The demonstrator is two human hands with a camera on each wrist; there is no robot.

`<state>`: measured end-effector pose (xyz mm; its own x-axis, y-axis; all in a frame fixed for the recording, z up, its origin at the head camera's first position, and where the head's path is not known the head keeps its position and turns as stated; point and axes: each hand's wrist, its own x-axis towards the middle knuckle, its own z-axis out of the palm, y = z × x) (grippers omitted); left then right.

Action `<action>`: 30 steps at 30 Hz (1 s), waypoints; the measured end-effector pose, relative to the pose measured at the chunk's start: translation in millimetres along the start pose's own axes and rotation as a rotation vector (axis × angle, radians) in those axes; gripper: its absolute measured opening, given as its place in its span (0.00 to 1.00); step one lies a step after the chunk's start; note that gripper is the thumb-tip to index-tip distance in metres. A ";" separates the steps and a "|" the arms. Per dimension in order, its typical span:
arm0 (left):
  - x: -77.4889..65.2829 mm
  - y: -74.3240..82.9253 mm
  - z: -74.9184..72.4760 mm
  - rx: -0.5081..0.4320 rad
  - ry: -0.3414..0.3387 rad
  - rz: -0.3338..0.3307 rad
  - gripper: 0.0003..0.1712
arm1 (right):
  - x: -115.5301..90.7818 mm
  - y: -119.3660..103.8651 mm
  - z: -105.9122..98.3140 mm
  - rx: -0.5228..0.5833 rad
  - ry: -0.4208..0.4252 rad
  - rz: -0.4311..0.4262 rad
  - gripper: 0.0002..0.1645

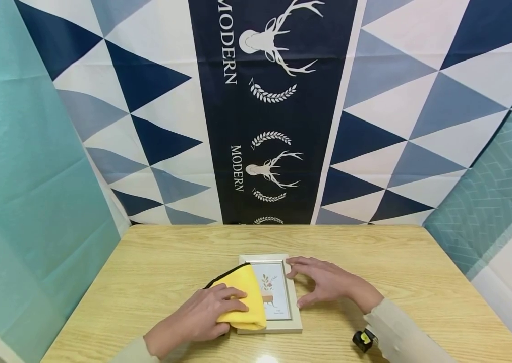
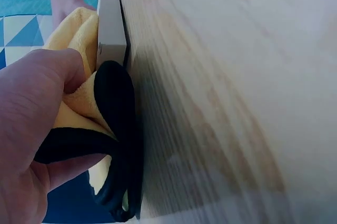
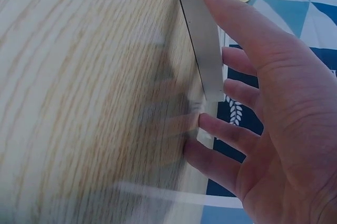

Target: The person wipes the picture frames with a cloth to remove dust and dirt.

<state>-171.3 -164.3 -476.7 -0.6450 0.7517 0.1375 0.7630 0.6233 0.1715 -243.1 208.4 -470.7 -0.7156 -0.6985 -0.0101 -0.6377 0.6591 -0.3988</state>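
Note:
A picture frame (image 1: 295, 306) with a pale border and a plant print lies flat on the table. My left hand (image 1: 206, 310) holds a folded yellow cloth (image 1: 248, 285) with black edging over the frame's left part. In the left wrist view, the thumb and fingers of that hand (image 2: 31, 113) bunch the cloth (image 2: 79, 37) beside the frame's edge (image 2: 111, 24). My right hand (image 1: 328, 282) is at the frame's right side, fingers spread and loosely bent. Its thumb (image 3: 231, 3) touches the side of the frame (image 3: 202, 40) in the right wrist view.
A small black and yellow object (image 1: 363, 340), perhaps a tape measure, lies near my right forearm. The wooden table (image 1: 169, 252) ends at a patterned cloth backdrop (image 1: 278, 116), with teal cloth (image 1: 33, 176) hanging at the left.

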 end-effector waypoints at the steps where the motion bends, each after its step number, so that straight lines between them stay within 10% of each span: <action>1: 0.8 -0.8 0.2 -0.003 -0.001 -0.003 0.27 | -0.1 0.1 0.1 0.001 -0.001 0.000 0.35; 30: 40.2 -39.8 -8.1 0.059 0.003 -0.028 0.25 | 1.0 1.2 1.3 -0.031 -0.007 -0.012 0.36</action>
<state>-227.9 -160.6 -470.1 -0.6660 0.7334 0.1362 0.7459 0.6556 0.1175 -244.2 208.1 -472.4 -0.7057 -0.7084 -0.0115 -0.6551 0.6585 -0.3704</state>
